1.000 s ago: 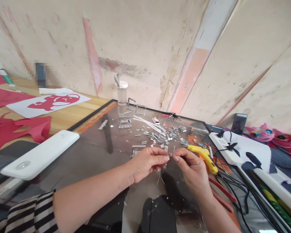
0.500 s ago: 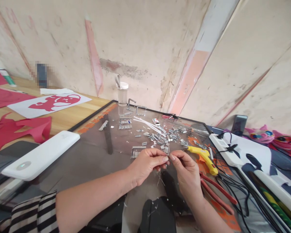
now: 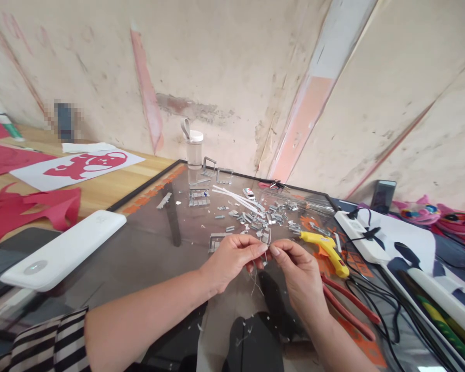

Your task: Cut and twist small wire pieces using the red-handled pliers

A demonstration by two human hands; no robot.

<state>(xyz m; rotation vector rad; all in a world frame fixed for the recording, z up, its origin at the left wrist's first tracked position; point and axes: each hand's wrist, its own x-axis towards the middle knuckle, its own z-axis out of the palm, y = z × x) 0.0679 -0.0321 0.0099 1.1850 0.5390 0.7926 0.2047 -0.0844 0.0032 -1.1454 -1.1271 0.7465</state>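
My left hand [image 3: 238, 258] and my right hand [image 3: 296, 268] meet over the front of the dark glass tabletop, fingertips almost touching. Each is closed in a pinch on a thin pale strand [image 3: 266, 256]; whether it is wire or thread I cannot tell. Loose strand ends [image 3: 257, 281] dangle below the fingers. Just beyond lies a heap of small grey metal pieces [image 3: 273, 214], among them white strips [image 3: 236, 199]. A grey frame-like piece [image 3: 216, 242] is partly hidden behind my left hand. Red-handled pliers [image 3: 351, 310] rest beside my right forearm.
A yellow glue gun [image 3: 327, 250] lies right of my hands, near a white power strip [image 3: 362, 237] with black cables [image 3: 389, 310]. Thin straight wires [image 3: 300, 201] and a lidded jar [image 3: 194, 152] sit at the back. A white power bank [image 3: 65, 248] lies left.
Both hands keep their pinch and shift only slightly. The strand's loose ends hang a little differently. The whole view has moved slightly.
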